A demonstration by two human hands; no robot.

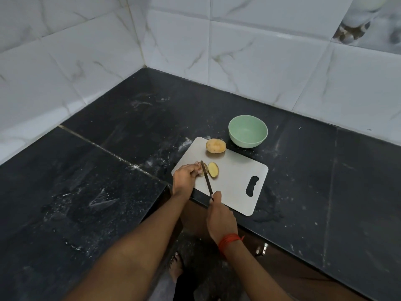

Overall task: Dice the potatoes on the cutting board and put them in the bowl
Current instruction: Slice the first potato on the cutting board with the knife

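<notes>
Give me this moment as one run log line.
left hand: holds potato piece | right hand: grips knife, blade at piece | cut half: loose on cutting board | whole potato: uncut | bowl: empty

Single head-worn wide-angle view, facing forward and steeply down, close over tabletop (pixel 112 118) corner, cutting board (pixel 236 177) near centre

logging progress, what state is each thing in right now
whole potato: uncut, on the cutting board
potato half: cut free, lying beside the knife blade
other potato piece: held by the left hand, blade against it
knife: gripped in the right hand
bowl: upright, empty
</notes>
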